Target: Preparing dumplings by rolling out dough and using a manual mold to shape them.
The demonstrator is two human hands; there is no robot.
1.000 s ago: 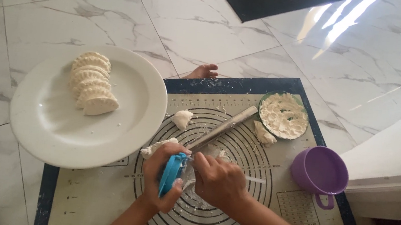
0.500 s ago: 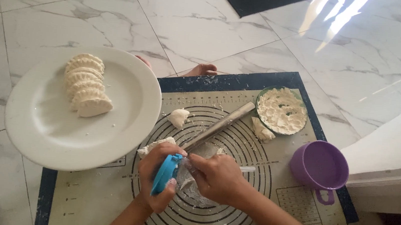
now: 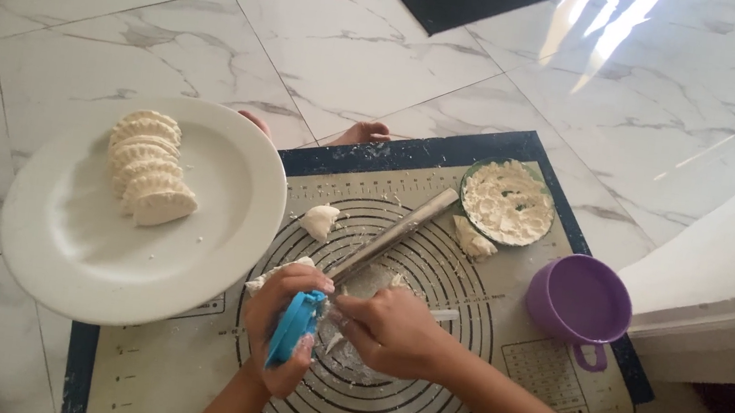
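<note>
Since a second ago the white round plate has shifted slightly left. The left hand grips the blue plastic dumpling press above the baking mat; the right hand pinches dough inside. Better to press the edges evenly.

The blue press was carried slightly toward seven o'clock in the left hand, and was closed further. The right hand was drawn toward five o'clock, its fingertips kept at the press's edge. The view was tilted, so the plate was shown lower.
</note>
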